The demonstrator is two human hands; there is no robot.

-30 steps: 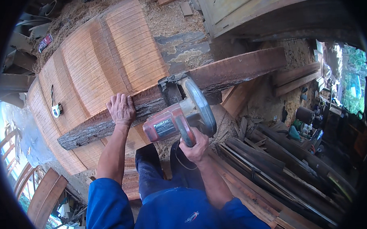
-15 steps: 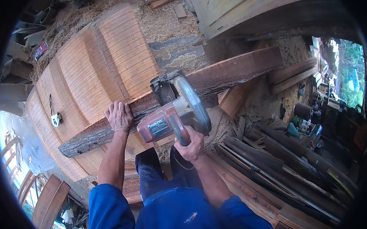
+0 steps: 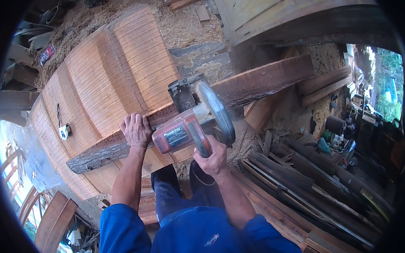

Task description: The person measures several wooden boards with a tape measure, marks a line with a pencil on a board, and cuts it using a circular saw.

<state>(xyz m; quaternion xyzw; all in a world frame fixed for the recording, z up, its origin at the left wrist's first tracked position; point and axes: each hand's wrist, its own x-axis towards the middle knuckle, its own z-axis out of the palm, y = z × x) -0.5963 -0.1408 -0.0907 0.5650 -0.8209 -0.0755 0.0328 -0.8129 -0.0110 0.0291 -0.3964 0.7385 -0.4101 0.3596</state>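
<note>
My left hand point(image 3: 136, 131) grips the top edge of a thick bark-edged plank point(image 3: 263, 78), fingers bent over it. The plank lies diagonally across a curved, panelled pale timber surface point(image 3: 103, 81). My right hand point(image 3: 211, 157) is closed round the handle of a red and grey circular saw point(image 3: 171, 137), which sits on the plank just right of my left hand. The saw's housing hides part of the plank and the blade. A tape measure point(image 3: 64, 131) lies on the pale timber, left of my left hand.
Long dark boards point(image 3: 298, 185) are piled at my right, near cluttered cans and tools point(image 3: 335, 126). Curved planks point(image 3: 52, 225) stand at lower left. A large weathered wooden panel point(image 3: 270, 10) is at top right, beside wood shavings point(image 3: 194, 26). My legs are below the plank.
The view has shifted slightly. The saw and my right hand have moved a little farther from my body over the plank; my left hand keeps its place on the plank.
</note>
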